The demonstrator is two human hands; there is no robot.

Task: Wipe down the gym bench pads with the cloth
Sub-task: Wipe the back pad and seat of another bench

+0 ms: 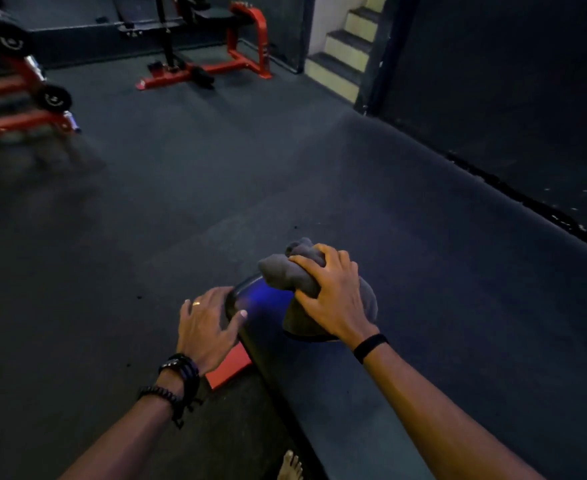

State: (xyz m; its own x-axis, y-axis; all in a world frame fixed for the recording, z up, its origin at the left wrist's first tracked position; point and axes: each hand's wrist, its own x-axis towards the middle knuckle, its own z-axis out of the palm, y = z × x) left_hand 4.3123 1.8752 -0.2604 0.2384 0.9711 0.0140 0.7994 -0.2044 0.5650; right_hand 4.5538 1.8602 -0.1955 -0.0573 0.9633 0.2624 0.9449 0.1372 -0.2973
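Head view: black bench pad (264, 327) low in the middle, running toward the bottom edge. Grey cloth (285, 271) bunched on the pad's far end, gripped by right hand (330, 292) with curled fingers. Left hand (205, 327) resting on the pad's left edge, fingers spread and relaxed. Red frame (229, 370) just under this hand. Dark floor (146, 202) around.

- A gym: red-framed weight bench (215, 46) standing at eleven o'clock.
- Weight plates (54, 97) sitting on a red rack at ten o'clock.
- Dark rubber flooring (181, 188) stretching throughout.
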